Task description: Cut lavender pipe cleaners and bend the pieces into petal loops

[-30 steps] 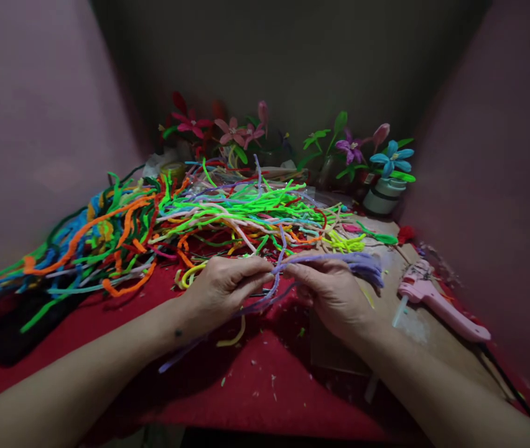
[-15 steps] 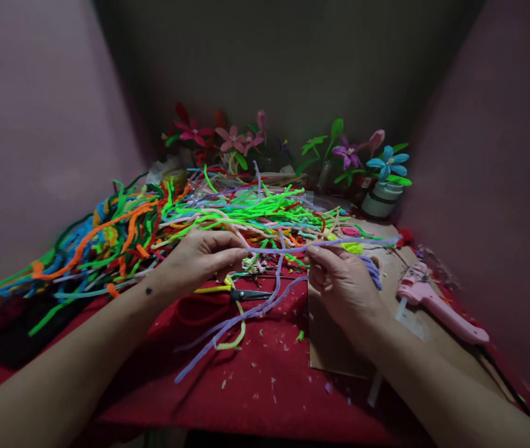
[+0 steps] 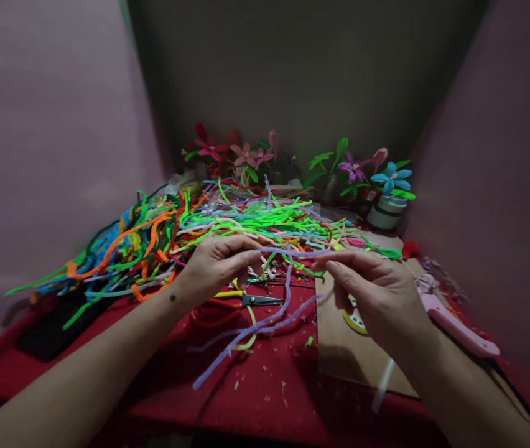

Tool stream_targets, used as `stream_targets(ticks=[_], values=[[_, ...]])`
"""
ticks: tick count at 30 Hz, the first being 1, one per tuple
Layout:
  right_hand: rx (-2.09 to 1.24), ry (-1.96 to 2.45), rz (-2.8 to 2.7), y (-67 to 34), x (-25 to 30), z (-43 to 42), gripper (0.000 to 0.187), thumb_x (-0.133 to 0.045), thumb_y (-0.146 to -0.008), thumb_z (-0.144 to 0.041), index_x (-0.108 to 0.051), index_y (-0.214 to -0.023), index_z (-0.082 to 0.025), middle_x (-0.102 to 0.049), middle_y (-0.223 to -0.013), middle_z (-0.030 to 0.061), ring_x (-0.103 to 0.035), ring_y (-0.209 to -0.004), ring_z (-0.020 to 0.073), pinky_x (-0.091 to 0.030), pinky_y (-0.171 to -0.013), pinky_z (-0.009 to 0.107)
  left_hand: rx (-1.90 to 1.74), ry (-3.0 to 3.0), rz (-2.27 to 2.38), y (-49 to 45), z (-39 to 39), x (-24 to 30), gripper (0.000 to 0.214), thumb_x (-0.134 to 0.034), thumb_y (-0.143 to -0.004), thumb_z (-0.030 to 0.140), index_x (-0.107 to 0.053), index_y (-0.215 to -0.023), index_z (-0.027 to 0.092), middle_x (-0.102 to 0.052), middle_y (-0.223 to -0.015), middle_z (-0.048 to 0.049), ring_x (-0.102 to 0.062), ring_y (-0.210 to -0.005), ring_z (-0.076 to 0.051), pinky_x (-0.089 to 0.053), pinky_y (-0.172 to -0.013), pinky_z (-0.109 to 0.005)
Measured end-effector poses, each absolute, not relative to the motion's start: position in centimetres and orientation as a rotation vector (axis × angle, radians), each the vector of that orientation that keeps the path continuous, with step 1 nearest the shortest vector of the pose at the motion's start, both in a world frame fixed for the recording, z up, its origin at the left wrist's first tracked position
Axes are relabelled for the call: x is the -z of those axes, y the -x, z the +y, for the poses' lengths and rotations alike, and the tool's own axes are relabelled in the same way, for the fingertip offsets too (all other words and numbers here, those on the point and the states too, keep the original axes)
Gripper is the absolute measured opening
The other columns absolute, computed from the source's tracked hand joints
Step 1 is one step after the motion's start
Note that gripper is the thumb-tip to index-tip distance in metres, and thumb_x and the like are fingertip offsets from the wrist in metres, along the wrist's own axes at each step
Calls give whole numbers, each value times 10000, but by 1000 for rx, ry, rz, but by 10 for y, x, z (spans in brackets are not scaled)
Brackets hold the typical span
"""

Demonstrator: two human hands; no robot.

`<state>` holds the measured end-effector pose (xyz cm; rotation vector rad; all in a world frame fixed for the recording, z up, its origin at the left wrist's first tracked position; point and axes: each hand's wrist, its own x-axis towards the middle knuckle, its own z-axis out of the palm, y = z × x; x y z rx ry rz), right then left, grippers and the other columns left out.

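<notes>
**Lavender strand in both hands, straight and unformed**

The lavender strand [image 3: 293, 253] is stretched level above the front of the table, between the person's two hands. The left hand [image 3: 225, 258] pinches one end; the right hand [image 3: 377, 286] stands apart from it, its fingertips closed on the strand's other visible part. A second lavender length [image 3: 287, 289] meets it near mid-span; whether the two are joined I cannot tell.

Progress: early, in my judgement. The held strand shows no bend or loop, and further loose lavender pieces [image 3: 216, 364] lie unshaped below the hands. Shaping, if intended, remains to be done.

Surroundings: scissors [image 3: 262, 301] lie beneath the hands, close to the loose pieces, which could snag on them. A tangled heap of coloured stems [image 3: 255, 214] sits just beyond and crowds the working space. At right are a cardboard sheet [image 3: 339, 358], a clear stick [image 3: 383, 386] and a pink glue gun [image 3: 454, 323], partly behind the right arm. Formed flowers, one blue [image 3: 390, 179], stand along the back. Scraps litter the red cloth [image 3: 255, 404].
</notes>
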<state>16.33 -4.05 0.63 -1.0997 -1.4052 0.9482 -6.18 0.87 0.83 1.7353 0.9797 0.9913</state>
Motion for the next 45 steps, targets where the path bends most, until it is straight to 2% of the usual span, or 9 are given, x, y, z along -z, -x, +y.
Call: stream_targets(ticks=[4,7,15,18,21,27,35,41,45], values=[[-42,1026,-1828,-153,-19,-36,173,-562,-806,-216,-667,-943,-199,-653,-977,92,-565,-840,201,-452,-711,347,-1032,-1783,906,56,0,-8,160,-590,-785,259,-657,-826,119,-623,-667,-13,-521,-459,-60,-450,-428,-161],[134,1018,-2113,-138,-24,-29,152,-535,-821,-190,-683,-850,-172,-670,-812,89,-547,-791,211,-423,-724,366,-1010,-1843,875,54,-5,-8,156,-596,-781,250,-660,-846,124,-613,-649,-9,-529,-473,-70,-472,-467,-182],[-347,1140,-2145,-121,-35,-35,188,-533,-802,-204,-652,-664,-155,-570,-573,16,-470,-532,109,-331,-524,241,-1067,-1806,826,55,-9,-7,152,-579,-791,251,-648,-847,128,-586,-618,8,-524,-475,-71,-467,-460,-183],[-551,1154,-1993,-121,-40,-38,188,-547,-759,-171,-605,-581,-159,-478,-495,-20,-382,-465,76,-271,-456,216,-1033,-1866,804,60,-7,-15,177,-589,-776,259,-637,-893,136,-616,-745,-11,-564,-576,-85,-494,-554,-207],[-859,1182,-1761,-126,-37,-36,236,-572,-734,-226,-532,-512,-159,-415,-456,-38,-329,-421,60,-224,-396,200,-790,-2092,900,77,-2,-18,220,-568,-777,271,-616,-954,150,-631,-828,-21,-586,-723,-116,-482,-647,-219],[-1528,1108,-1354,-134,-10,-19,186,-649,-667,-314,-568,-595,-163,-461,-379,-48,-361,-294,71,-235,-310,204,-187,-2685,1181,107,0,14,238,-376,-852,250,-595,-849,157,-593,-825,-45,-515,-710,-140,-410,-651,-247],[-1641,1024,-1244,-132,11,-10,173,-663,-652,-302,-581,-628,-152,-468,-370,-56,-351,-273,61,-244,-289,185,-140,-2777,1305,122,8,30,150,-384,-827,260,-506,-813,174,-572,-764,-39,-480,-639,-152,-364,-591,-259],[-1613,982,-1099,-142,19,-7,143,-631,-651,-239,-633,-761,-148,-485,-381,-63,-336,-275,56,-220,-301,185,-180,-2852,1350,131,15,20,389,-361,-838,192,-448,-1216,208,-603,-1051,-74,-575,-909,-180,-425,-755,-264],[-1555,987,-1025,-143,18,-7,157,-661,-636,-253,-613,-742,-148,-447,-362,-78,-320,-284,51,-189,-316,190,-215,-2928,1338,122,14,15,401,-327,-848,164,-503,-1205,209,-618,-976,-75,-578,-856,-188,-449,-734,-278]])
